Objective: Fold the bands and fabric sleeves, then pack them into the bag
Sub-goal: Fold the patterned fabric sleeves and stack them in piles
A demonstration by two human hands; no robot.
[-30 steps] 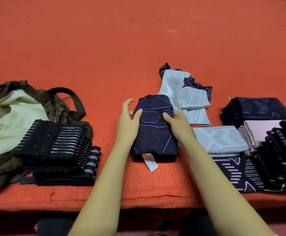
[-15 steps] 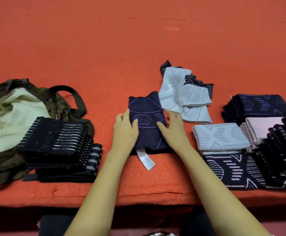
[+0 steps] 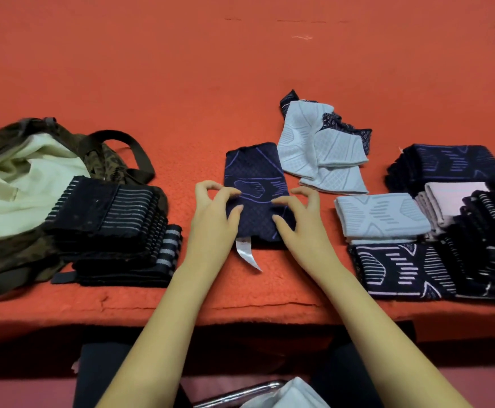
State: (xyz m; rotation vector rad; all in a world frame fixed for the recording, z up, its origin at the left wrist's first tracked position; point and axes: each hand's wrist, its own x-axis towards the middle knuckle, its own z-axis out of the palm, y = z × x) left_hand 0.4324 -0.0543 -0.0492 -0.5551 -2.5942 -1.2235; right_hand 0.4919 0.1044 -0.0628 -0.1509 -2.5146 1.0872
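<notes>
Navy sleeve lies flat at frame centre, its near corners hidden under the left hand and right hand, whose fingers curl onto it; pinching or only touching, I cannot tell. Left of it, the bag runs off-frame.

The scene is lit evenly and softly from overhead, and the red tabletop is rendered saturated. Faint shadows are cast beside the stacks. The sleeve at the centre is kept sharp; the frame's edges are bowed and slightly smeared, and the space below the tabletop is left dim.
</notes>
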